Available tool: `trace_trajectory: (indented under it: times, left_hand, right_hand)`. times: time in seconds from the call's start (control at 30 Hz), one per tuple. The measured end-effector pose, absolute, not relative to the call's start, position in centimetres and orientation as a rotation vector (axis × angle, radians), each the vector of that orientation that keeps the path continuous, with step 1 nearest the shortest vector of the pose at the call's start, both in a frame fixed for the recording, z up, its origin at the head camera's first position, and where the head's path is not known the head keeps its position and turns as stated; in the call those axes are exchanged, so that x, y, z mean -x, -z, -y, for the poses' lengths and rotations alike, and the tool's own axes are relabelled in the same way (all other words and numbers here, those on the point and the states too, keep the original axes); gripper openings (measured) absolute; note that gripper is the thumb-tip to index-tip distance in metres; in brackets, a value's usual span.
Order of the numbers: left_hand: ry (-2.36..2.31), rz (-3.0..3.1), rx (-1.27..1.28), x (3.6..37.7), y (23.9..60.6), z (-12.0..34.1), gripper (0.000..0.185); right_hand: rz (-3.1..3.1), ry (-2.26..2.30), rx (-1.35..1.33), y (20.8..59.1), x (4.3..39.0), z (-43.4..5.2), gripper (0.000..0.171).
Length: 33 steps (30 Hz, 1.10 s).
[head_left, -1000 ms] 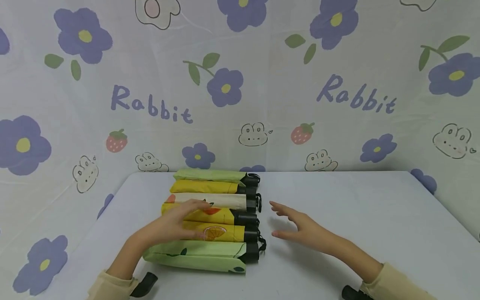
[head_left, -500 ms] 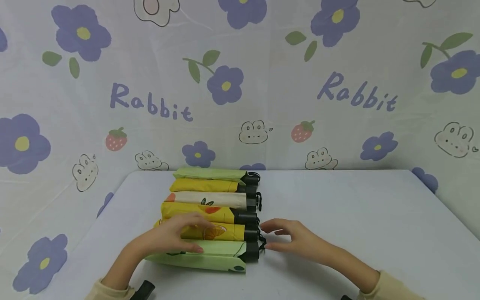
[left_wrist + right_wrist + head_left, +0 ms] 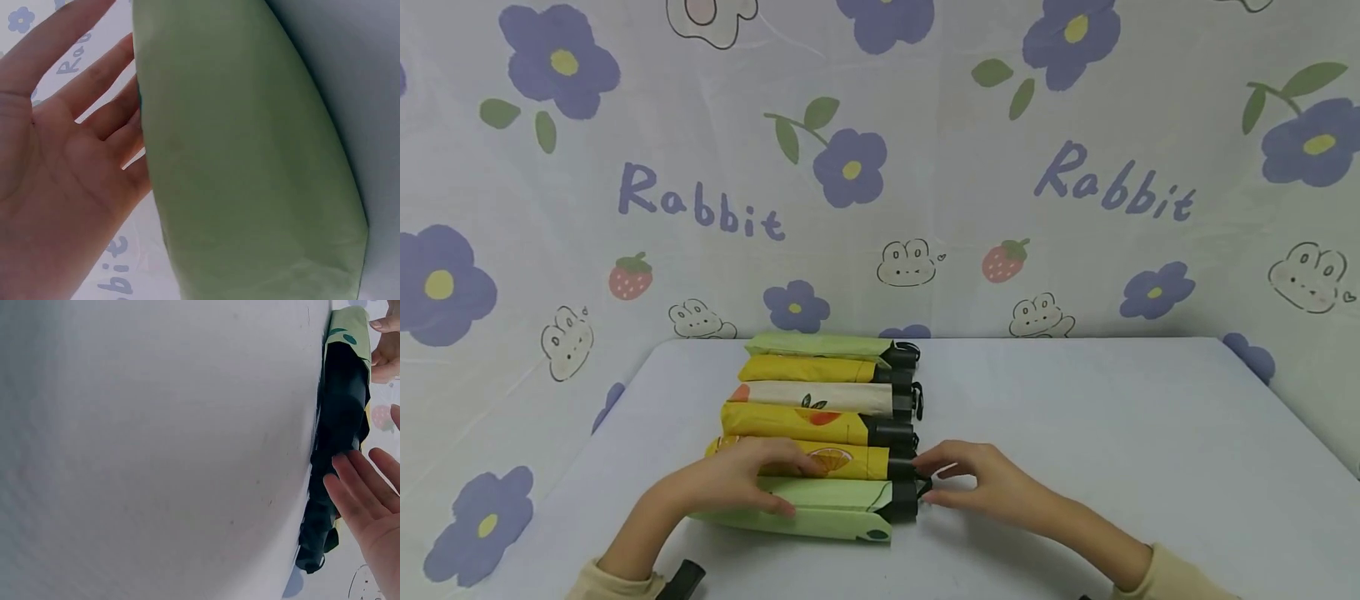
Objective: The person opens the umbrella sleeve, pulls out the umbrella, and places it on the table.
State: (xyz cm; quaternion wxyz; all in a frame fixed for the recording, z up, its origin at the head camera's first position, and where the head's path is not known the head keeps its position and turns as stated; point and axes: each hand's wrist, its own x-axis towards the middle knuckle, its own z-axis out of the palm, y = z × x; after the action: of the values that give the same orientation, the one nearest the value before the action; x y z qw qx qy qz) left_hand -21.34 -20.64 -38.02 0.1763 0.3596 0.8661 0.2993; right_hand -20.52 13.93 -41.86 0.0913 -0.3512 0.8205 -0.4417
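Note:
Several folded umbrellas lie side by side, black handles to the right. The front one is a light green umbrella (image 3: 835, 521); behind it is a yellow umbrella with an orange slice (image 3: 861, 462). My left hand (image 3: 730, 479) arches over these two, thumb above the green cover and fingers over the yellow one. In the left wrist view the green cover (image 3: 244, 156) hides its fingertips. My right hand (image 3: 992, 483) is at the handle ends, fingertips right by the yellow umbrella's handle (image 3: 901, 467) and the green umbrella's strap. In the right wrist view its fingers (image 3: 359, 494) are nearly straight.
Farther back lie a yellow umbrella with a fruit print (image 3: 797, 423), a cream umbrella (image 3: 850, 400), a plain yellow umbrella (image 3: 808, 368) and another green umbrella (image 3: 816, 346). The white table (image 3: 1112, 417) ends at a cloth with flowers and rabbits (image 3: 962, 192).
My left hand has come nearer, from over the yellow umbrellas to over the front green one. My right hand has moved left and nearer, up to the handle ends. The umbrellas stay put.

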Motion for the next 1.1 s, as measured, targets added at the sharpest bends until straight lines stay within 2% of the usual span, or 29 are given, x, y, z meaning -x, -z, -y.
trace_trajectory:
  times: [0.63, 0.87, 1.1]
  left_hand:
    - [-0.839, -2.431, -1.006, 21.9, 38.7, 21.0, 0.037]
    - [-0.846, -2.428, -1.055, 22.1, 39.0, 21.0, 0.037]
    - [-0.798, -2.445, -1.002, 21.8, 38.8, 20.8, 0.038]
  right_hand:
    - [-2.386, 1.334, 1.066, 42.1, 20.1, -12.6, 0.041]
    - [-2.36, 1.336, 1.043, 42.4, 20.2, -12.4, 0.041]
    - [-2.357, 1.295, 1.005, 42.5, 20.1, -12.0, 0.04]
